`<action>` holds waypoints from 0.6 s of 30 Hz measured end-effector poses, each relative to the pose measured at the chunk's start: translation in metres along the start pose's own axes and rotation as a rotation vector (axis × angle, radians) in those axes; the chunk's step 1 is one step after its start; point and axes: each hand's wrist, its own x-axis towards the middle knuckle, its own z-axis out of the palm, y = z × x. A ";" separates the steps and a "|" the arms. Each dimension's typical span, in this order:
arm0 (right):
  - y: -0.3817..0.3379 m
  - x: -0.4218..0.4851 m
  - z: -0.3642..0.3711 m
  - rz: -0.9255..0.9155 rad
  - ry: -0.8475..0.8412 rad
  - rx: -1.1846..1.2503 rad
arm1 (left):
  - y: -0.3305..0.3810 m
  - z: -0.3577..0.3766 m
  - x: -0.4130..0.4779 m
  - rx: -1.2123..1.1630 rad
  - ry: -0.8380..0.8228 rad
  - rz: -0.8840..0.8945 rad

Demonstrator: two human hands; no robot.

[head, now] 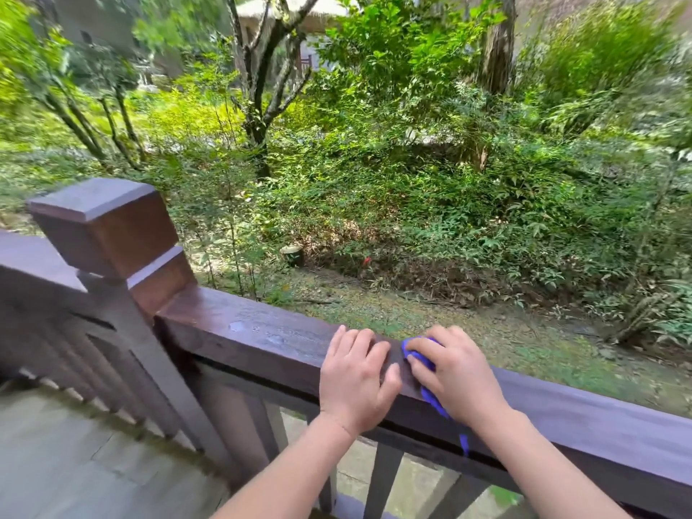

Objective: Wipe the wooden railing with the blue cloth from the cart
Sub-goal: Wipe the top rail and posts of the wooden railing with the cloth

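Observation:
A dark brown wooden railing [258, 331] runs from the corner post at the left down toward the lower right. My right hand [455, 372] presses the blue cloth [428, 393] flat on the rail's top; most of the cloth is hidden under the palm, and a strip of it hangs over the near side of the rail. My left hand [355, 380] lies flat on the rail just left of the cloth, fingers spread, holding nothing. The rail's top looks wet and shiny left of my hands. The cart is out of view.
A square-capped corner post [108, 226] stands at the left, with a second rail section [33, 264] leading off left. Vertical balusters [384, 477] fill the space under the rail. Grey deck floor [75, 455] lies below left. Shrubs and trees grow beyond the railing.

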 end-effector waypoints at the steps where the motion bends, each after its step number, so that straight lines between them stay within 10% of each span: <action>1: -0.007 0.003 0.002 0.019 0.004 -0.007 | 0.000 -0.003 -0.001 -0.056 -0.008 -0.010; 14: -0.071 0.025 0.034 -0.189 -0.053 0.004 | -0.136 -0.081 0.005 0.047 0.097 -0.002; 18: -0.076 0.050 0.038 0.016 0.051 0.010 | -0.210 -0.104 0.014 0.154 0.050 -0.137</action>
